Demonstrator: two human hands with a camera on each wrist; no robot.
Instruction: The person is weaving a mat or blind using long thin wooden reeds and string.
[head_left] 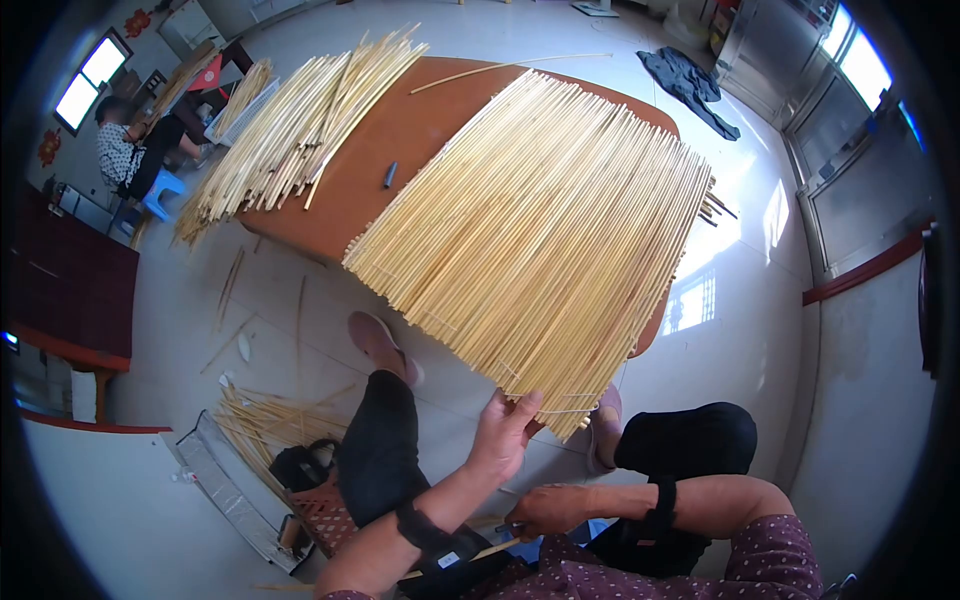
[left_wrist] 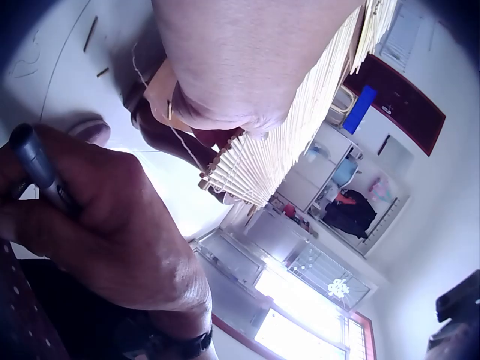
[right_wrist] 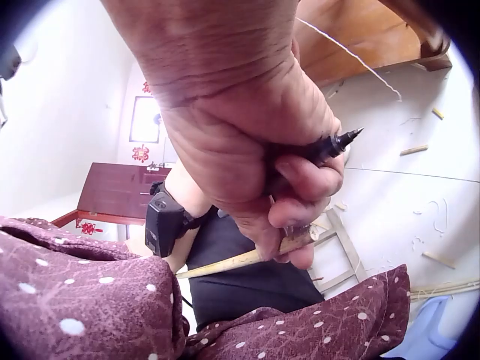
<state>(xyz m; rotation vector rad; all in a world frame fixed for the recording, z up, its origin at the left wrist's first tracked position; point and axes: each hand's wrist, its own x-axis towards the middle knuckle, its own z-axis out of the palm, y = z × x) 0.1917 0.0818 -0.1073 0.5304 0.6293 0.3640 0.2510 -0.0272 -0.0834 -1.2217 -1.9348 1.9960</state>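
My left hand (head_left: 500, 440) grips the near edge of a large mat of thin pale sticks (head_left: 530, 230), thumb on top. White string (left_wrist: 178, 136) runs along that edge in the left wrist view. In front of my body, my right hand (head_left: 555, 510) holds a dark marker pen (right_wrist: 330, 148), its bare tip pointing outward. A single stick (right_wrist: 232, 264) is also held in its lower fingers, crossing my lap. The mat lies over a brown table (head_left: 440, 85) and overhangs its near side. My left hand's fingertips are hidden beneath the mat.
A pile of loose sticks (head_left: 300, 130) covers the table's left end, near a small dark blue cylinder (head_left: 390, 175). More sticks (head_left: 270, 430) lie on the floor by a woven basket (head_left: 325, 510). A person (head_left: 140, 150) sits at the far left.
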